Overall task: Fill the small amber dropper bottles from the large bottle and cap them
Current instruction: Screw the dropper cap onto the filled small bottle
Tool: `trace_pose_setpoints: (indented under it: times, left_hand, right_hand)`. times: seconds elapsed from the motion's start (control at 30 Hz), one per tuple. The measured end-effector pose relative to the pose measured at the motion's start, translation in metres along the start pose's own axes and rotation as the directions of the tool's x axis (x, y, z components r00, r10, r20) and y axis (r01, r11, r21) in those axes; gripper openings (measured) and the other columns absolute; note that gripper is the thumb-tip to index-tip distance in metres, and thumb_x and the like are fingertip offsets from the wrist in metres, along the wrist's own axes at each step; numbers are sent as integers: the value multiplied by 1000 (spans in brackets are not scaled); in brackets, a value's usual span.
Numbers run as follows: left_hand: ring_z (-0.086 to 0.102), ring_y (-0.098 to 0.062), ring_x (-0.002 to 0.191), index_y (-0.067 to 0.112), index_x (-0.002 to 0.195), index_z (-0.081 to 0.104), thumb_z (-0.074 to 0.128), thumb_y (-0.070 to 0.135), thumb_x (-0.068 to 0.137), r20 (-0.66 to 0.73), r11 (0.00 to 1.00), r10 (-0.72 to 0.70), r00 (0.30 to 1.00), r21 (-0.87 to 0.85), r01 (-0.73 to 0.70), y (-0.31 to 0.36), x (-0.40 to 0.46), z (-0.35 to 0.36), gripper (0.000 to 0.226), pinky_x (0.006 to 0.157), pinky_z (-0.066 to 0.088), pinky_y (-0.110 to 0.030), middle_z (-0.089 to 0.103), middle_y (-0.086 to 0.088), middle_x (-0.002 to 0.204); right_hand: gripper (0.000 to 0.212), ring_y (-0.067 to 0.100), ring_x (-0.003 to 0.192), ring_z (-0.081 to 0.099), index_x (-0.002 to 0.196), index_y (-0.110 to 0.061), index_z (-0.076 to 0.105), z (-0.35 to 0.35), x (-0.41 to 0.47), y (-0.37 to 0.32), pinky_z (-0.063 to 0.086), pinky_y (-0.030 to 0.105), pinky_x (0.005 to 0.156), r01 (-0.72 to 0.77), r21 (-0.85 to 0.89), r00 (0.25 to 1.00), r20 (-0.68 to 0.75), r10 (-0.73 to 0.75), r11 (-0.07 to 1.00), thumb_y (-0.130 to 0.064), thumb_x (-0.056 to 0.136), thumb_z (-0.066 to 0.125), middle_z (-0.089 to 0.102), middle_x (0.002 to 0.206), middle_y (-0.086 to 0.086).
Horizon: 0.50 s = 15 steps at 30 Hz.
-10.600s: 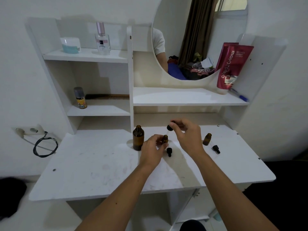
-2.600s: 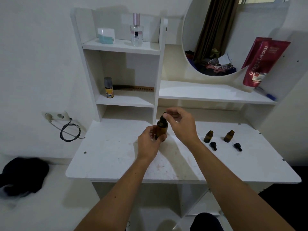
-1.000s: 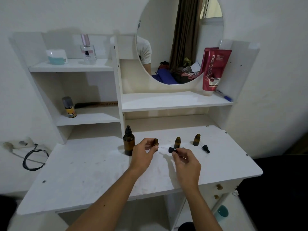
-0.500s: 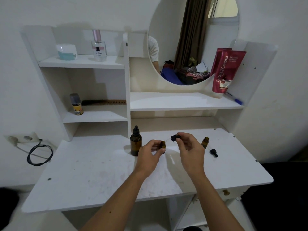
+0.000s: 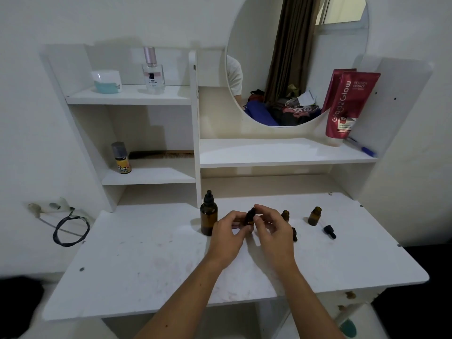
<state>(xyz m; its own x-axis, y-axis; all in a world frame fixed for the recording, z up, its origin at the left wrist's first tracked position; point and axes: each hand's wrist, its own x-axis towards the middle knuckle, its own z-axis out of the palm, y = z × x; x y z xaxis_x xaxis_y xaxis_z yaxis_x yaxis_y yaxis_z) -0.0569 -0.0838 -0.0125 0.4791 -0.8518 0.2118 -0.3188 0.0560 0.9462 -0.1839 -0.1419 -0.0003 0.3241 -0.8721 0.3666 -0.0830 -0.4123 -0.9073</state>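
The large amber bottle [image 5: 208, 216] stands capped on the white desk [image 5: 146, 265], left of my hands. My left hand [image 5: 228, 234] holds a small amber dropper bottle [image 5: 250, 217] upright just above the desk. My right hand [image 5: 272, 231] pinches the black dropper cap sitting on top of that bottle. A second small bottle [image 5: 285, 215] peeks out behind my right hand, open, with a black cap [image 5: 294, 234] lying beside it. A third small bottle [image 5: 314, 216] stands open to the right, its black dropper cap [image 5: 329, 231] lying on the desk.
Shelves rise behind the desk with a round mirror [image 5: 296, 59], a red tube [image 5: 347, 104], a perfume bottle [image 5: 152, 72], a white jar [image 5: 107, 81], a small spray can [image 5: 121, 157] and a comb. A black cable loop [image 5: 69, 231] hangs at the left wall.
My right hand brought the black dropper cap from beside the small bottle down onto its neck. The large bottle got its cap back earlier.
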Motion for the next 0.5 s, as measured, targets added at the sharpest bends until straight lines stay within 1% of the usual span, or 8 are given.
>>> trace_pose_setpoints:
  times: [0.03,0.17,0.27,0.5]
  left_hand:
    - [68,-2,105,23,116,71,77,18,92,1,1000,0,1000,-1,0,0,0,0,25,97,55,-24,74,17,106]
    - [68,-2,105,21,115,71,75,14,93,-2,1000,10,1000,1,-10,1,0,0,24,95,55,-22,74,14,106]
    - [69,-2,103,18,115,71,76,13,92,-13,1000,19,1000,2,-19,1,0,1,24,94,55,-20,75,13,105]
    - [70,-4,101,17,115,71,72,10,95,-11,999,32,999,25,-32,2,-2,0,22,94,56,-22,75,11,101]
  right_hand:
    - [32,4,112,69,121,-32,72,0,0,1,58,26,98,-3,21,1000,-3,3,1000,-7,101,65,73,119,-11]
    - [26,11,114,69,122,-20,76,0,3,3,59,33,98,29,47,999,11,-30,998,-9,102,65,72,118,-8]
    - [27,12,115,69,125,-20,76,1,5,4,59,33,98,42,40,999,32,-43,998,-9,103,63,71,118,-8]
    - [21,12,103,72,113,-17,77,-3,5,4,61,36,95,-11,75,1000,28,8,997,-10,94,76,71,110,-3]
